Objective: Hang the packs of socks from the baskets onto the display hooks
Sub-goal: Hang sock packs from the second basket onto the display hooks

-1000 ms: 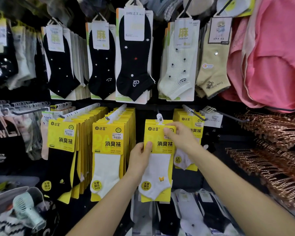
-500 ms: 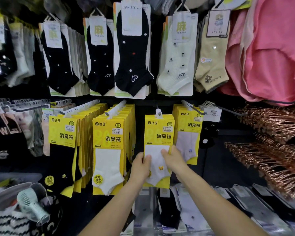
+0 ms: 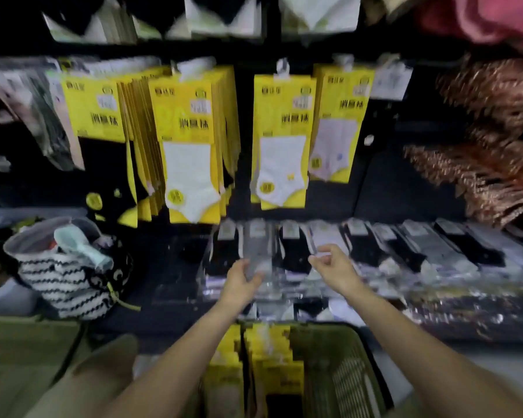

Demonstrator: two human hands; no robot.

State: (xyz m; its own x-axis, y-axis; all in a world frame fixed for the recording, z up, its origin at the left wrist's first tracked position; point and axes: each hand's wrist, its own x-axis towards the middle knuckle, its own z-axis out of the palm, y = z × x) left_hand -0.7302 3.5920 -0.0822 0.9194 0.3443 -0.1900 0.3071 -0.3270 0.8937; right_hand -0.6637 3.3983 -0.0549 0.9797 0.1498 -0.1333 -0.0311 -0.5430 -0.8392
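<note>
Both forearms reach forward from the bottom of the view, roughly parallel. The left hand (image 3: pixel 242 281) is palm inward with fingers loosely extended and holds nothing. The right hand (image 3: pixel 334 266) is level with it and just beside it, thumb apart from lightly curled fingers, also empty. The frame is heavily blurred, so finer finger detail cannot be read.

Directly above the gap between the hands, the white-sock pack (image 3: pixel 281 140) on its yellow card hangs from a display hook (image 3: pixel 283 67), well clear of both hands. A second yellow pack (image 3: pixel 340 122) hangs up and to the right of the right hand, a thicker row (image 3: pixel 187 146) up and to the left of the left hand. Just behind the fingertips lies a row of flat sock packs (image 3: pixel 375 248) on a shelf. Beneath the forearms, nearer the person, a green basket (image 3: pixel 341 375) holds further yellow packs (image 3: pixel 272 354).

Compared with half a second ago: both hands then pinched the lower part of the white-sock pack. They have since released it and dropped below it, the pack remains on the hook, and the view has tilted down to bring the basket into sight.
</note>
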